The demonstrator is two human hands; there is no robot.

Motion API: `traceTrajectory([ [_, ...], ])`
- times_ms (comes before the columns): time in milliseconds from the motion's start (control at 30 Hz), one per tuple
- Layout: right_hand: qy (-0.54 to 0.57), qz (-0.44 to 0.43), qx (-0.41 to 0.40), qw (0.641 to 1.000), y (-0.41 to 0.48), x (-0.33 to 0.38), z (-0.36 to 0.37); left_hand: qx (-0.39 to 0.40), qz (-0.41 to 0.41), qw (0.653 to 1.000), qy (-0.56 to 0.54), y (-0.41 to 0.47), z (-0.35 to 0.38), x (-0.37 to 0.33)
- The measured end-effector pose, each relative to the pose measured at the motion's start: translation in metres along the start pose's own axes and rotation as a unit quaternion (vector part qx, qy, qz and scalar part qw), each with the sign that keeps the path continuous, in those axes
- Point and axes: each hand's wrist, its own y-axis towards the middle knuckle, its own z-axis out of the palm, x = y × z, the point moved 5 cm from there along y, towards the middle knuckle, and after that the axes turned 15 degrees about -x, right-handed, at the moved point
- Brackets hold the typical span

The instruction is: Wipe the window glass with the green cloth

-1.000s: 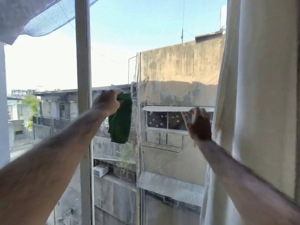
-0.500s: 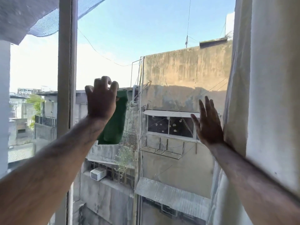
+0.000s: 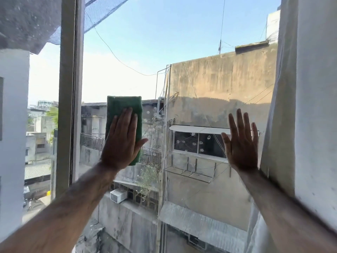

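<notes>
Now left hand [image 3: 121,143] lies flat, fingers together, pinning the cloth [image 3: 124,114] to the glass [image 3: 145,52] by palm pressure, no closed grip. Cloth's long axis runs vertical, top edge above the fingertips. Right hand [image 3: 241,143] spread open, empty, beside curtain [image 3: 284,125]. Unwiped glass lies mostly above and rightward.

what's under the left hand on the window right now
The green cloth, spread flat between the left hand and the window glass. Its upper part shows; the hand covers the lower middle.
</notes>
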Motion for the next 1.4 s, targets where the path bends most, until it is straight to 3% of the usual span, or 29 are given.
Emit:
traceTrajectory([
  [100, 0.005, -0.010, -0.018, 1.000, -0.003, -0.002, 0.004, -0.014, -0.006, 1.000, -0.003, 0.002, 0.009, -0.001],
  [300, 0.017, -0.009, -0.029, 0.999, -0.005, -0.005, 0.007, -0.082, -0.132, 0.988, -0.022, 0.079, 0.020, -0.045],
  [433, 0.028, -0.007, -0.029, 0.999, -0.004, -0.003, 0.006, -0.068, -0.029, 0.997, -0.024, 0.066, 0.039, -0.090],
  [567, 0.018, -0.004, -0.032, 0.999, -0.002, -0.004, 0.003, -0.057, 0.092, 0.994, -0.020, -0.007, 0.049, -0.113],
  [767, 0.016, -0.004, -0.030, 0.999, -0.003, 0.000, 0.002, -0.029, 0.196, 0.980, 0.008, -0.053, 0.036, -0.048],
  [833, 0.012, -0.005, -0.029, 1.000, -0.003, 0.001, 0.002, -0.035, 0.152, 0.988, 0.019, -0.032, 0.032, -0.022],
  [933, 0.008, -0.007, -0.033, 0.999, -0.004, 0.000, 0.003, -0.074, -0.019, 0.997, 0.012, 0.020, 0.027, -0.003],
  [1033, 0.009, -0.009, -0.047, 0.999, -0.004, 0.000, 0.004, -0.111, -0.152, 0.982, 0.001, 0.070, 0.028, -0.024],
  [1133, 0.005, -0.017, -0.058, 0.998, -0.005, -0.002, 0.006, -0.120, -0.193, 0.974, -0.012, 0.092, 0.033, -0.051],
  [1233, 0.002, -0.019, -0.061, 0.998, -0.004, -0.004, 0.008, -0.133, -0.123, 0.982, -0.044, 0.087, 0.036, -0.075],
  [1400, 0.006, -0.011, -0.054, 0.998, -0.003, -0.001, 0.007, -0.098, 0.095, 0.989, -0.062, 0.006, 0.049, -0.135],
])
